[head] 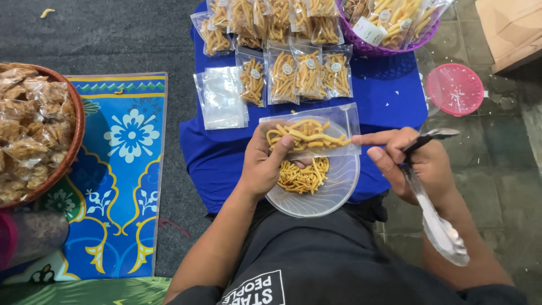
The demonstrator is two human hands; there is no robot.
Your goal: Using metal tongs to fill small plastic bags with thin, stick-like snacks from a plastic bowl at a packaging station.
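My left hand (265,164) grips half-filled snack bag (313,133) over clear bowl (333,192), catching spills | right hand (420,164) clasps metal tongs (432,214), forefinger steadying bag's edge.

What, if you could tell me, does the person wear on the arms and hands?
Nothing shows on either: the left hand and right hand are gloveless, with no rings or watch visible, and both forearms are uncovered. A dark shirt with white lettering covers the torso.

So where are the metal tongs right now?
In the head view the metal tongs are on the right, gripped in the right hand, beside the clear bowl of yellow snack sticks.
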